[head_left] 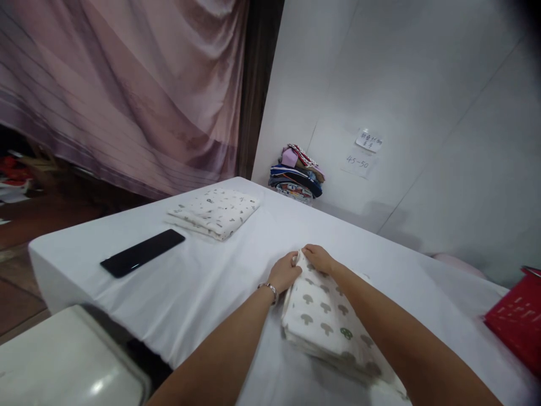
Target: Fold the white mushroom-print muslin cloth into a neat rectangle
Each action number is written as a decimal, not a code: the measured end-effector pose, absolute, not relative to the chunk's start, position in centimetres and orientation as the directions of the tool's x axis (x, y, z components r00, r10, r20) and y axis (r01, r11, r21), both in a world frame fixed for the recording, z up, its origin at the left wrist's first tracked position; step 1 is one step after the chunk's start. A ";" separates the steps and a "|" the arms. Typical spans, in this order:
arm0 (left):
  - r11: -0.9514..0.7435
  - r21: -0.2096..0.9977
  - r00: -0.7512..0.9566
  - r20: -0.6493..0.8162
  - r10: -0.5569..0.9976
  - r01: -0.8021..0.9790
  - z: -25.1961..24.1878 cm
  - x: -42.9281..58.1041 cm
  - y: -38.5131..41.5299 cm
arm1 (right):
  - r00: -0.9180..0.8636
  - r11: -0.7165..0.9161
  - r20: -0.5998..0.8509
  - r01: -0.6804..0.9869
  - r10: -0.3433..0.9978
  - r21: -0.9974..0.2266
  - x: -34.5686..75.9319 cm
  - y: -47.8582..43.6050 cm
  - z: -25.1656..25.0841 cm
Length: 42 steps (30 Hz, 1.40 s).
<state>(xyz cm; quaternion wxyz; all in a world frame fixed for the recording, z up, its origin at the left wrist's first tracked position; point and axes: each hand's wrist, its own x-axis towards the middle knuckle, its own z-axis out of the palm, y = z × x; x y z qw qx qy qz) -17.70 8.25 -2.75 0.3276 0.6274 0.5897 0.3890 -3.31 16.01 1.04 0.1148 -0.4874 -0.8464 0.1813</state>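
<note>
A folded white cloth with grey mushroom prints (325, 321) lies on the white-covered table (211, 282) in front of me. My left hand (284, 273), a bracelet on its wrist, and my right hand (318, 258) meet at the cloth's far corner. Both have their fingers closed in a pinch on the cloth's edge there. My forearms reach in from the bottom of the view, the right one lying over the cloth.
A second folded printed cloth (214, 212) rests at the table's far left, with a black phone (142, 252) beside it. A pile of coloured fabrics (297, 172) sits against the white wall under paper notes (368, 141). A red box (518, 321) is at the right.
</note>
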 end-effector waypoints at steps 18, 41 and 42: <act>-0.156 0.841 0.133 0.102 0.986 0.518 -2.4 -18.2 8.9 | -0.534 0.495 0.039 0.751 0.845 -0.438 -3.3 16.1 0.6; -0.150 0.815 0.181 0.057 0.982 0.559 -1.5 -18.2 9.3 | -0.503 0.476 0.042 0.782 0.863 -0.402 -4.0 15.8 -0.3; -0.149 0.814 0.183 0.054 0.982 0.562 -1.5 -18.2 9.4 | -0.503 0.476 0.039 0.787 0.864 -0.392 -4.0 15.8 -0.3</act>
